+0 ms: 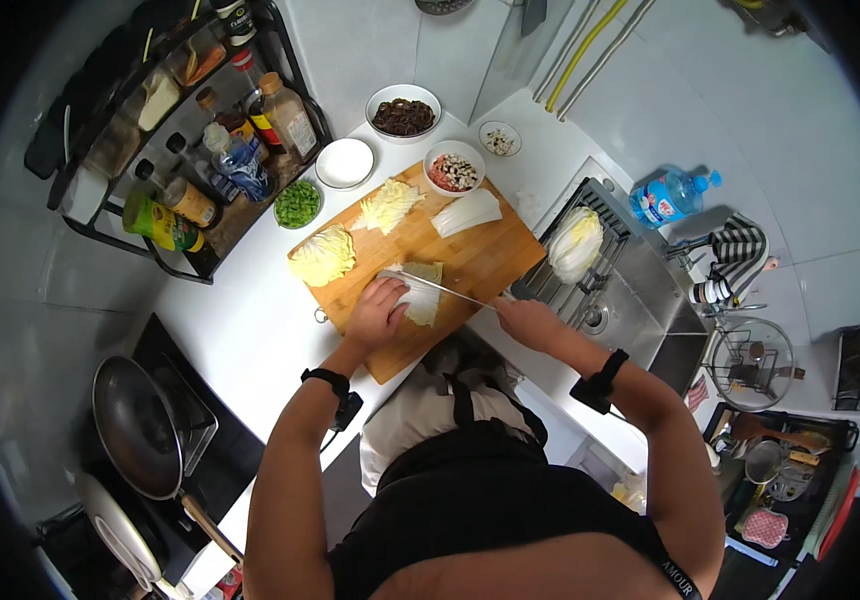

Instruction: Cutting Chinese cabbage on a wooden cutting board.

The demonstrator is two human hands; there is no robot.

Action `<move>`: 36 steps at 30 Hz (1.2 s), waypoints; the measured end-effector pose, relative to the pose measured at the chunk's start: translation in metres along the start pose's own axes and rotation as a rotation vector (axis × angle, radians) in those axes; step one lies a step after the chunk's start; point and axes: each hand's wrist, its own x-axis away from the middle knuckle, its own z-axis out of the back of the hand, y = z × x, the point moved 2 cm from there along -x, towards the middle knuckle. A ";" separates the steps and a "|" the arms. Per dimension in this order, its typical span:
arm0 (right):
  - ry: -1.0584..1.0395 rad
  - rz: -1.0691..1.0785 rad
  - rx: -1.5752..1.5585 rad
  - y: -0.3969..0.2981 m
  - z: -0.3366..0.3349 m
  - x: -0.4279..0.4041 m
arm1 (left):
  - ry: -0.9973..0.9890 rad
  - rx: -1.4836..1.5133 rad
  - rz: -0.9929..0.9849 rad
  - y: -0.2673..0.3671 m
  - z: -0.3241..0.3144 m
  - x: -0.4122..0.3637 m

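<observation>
My right hand (pixel 526 321) grips the handle of a kitchen knife (pixel 454 291), its blade lying across a napa cabbage leaf (pixel 422 300) on the wooden cutting board (pixel 467 259). With bent fingers, my left hand (pixel 377 307) presses the leaf down at its left side, close to the blade's tip. A white cabbage stem piece (pixel 467 213) rests at the board's upper right. Two yellow frilly leaf portions, one at the left edge (pixel 323 256) and one at the top (pixel 388 205), also lie there. A bowl of diced pink and dark-and-white food (pixel 454 169) stands on the board's far corner.
Behind the board are a bowl of dark strips (pixel 403 114), a white bowl (pixel 345 163), chopped greens (pixel 297 203) and a small dish (pixel 500 139). A bottle rack (pixel 212 266) stands left. Right, a cabbage head (pixel 575 244) sits over the sink (pixel 644 300). A wok (pixel 137 427) is lower left.
</observation>
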 end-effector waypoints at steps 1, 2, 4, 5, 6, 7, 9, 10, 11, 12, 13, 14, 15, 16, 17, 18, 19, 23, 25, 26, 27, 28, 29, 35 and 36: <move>0.035 -0.024 -0.020 0.000 -0.001 0.004 | 0.006 0.000 -0.001 0.000 -0.001 0.001; 0.036 -0.022 -0.015 0.000 -0.003 0.006 | 0.014 -0.033 -0.019 0.000 -0.002 0.003; 0.076 -0.063 -0.075 0.000 -0.004 0.010 | 0.023 -0.067 -0.043 0.003 0.001 0.001; 0.080 -0.063 -0.072 0.000 -0.004 0.012 | 0.025 -0.078 -0.051 0.004 0.002 0.000; 0.100 -0.063 -0.114 -0.002 -0.005 0.014 | 0.024 -0.089 -0.059 0.006 0.003 0.000; 0.120 -0.062 -0.156 -0.003 -0.004 0.016 | 0.024 -0.090 -0.061 0.006 0.003 0.001; 0.163 -0.014 -0.138 -0.008 0.001 0.018 | 0.034 -0.084 -0.083 0.004 0.004 0.003; 0.202 0.035 -0.119 -0.011 0.004 0.018 | 0.032 -0.084 -0.088 0.004 0.004 0.005; 0.206 0.033 -0.120 -0.013 0.005 0.015 | 0.015 -0.096 -0.074 0.005 0.003 0.007; 0.228 0.057 -0.088 -0.014 0.007 0.009 | -0.002 -0.108 -0.062 0.005 0.003 0.008; 0.250 0.081 -0.054 -0.015 0.009 0.004 | -0.002 -0.109 -0.067 0.005 0.003 0.007; 0.255 0.080 -0.054 -0.015 0.010 0.000 | -0.002 -0.088 -0.070 0.005 0.003 0.007; 0.273 0.116 -0.039 -0.016 0.012 -0.006 | 0.001 -0.070 -0.071 0.004 0.004 0.007; 0.290 0.152 -0.024 -0.017 0.015 -0.010 | 0.004 -0.074 -0.071 0.004 0.004 0.007; 0.292 0.157 -0.022 -0.017 0.017 -0.014 | 0.015 -0.065 -0.073 0.005 0.003 0.008; 0.288 0.169 -0.020 -0.020 0.020 -0.016 | 0.025 -0.057 -0.073 0.006 0.004 0.009; 0.283 0.180 -0.018 -0.022 0.022 -0.019 | 0.029 -0.060 -0.070 0.006 0.004 0.009; 0.271 0.198 0.003 -0.022 0.023 -0.026 | 0.037 -0.045 -0.063 0.008 0.006 0.009; 0.231 0.195 0.009 -0.024 0.024 -0.027 | 0.044 -0.038 -0.057 0.007 0.006 0.011; 0.225 0.201 0.012 -0.024 0.022 -0.030 | 0.047 -0.035 -0.056 0.006 0.006 0.011; 0.206 0.197 0.000 -0.022 0.017 -0.032 | 0.047 -0.030 -0.058 0.006 0.005 0.011; 0.188 0.192 -0.012 -0.020 0.013 -0.033 | 0.049 -0.028 -0.055 0.005 0.005 0.010; 0.185 0.192 -0.011 -0.019 0.008 -0.035 | 0.048 -0.027 -0.058 0.005 0.005 0.009; 0.211 0.149 -0.107 -0.030 0.003 -0.043 | 0.043 -0.026 -0.066 0.004 0.007 0.010; 0.187 0.114 -0.116 -0.028 0.002 -0.044 | 0.039 -0.026 -0.062 0.005 0.006 0.009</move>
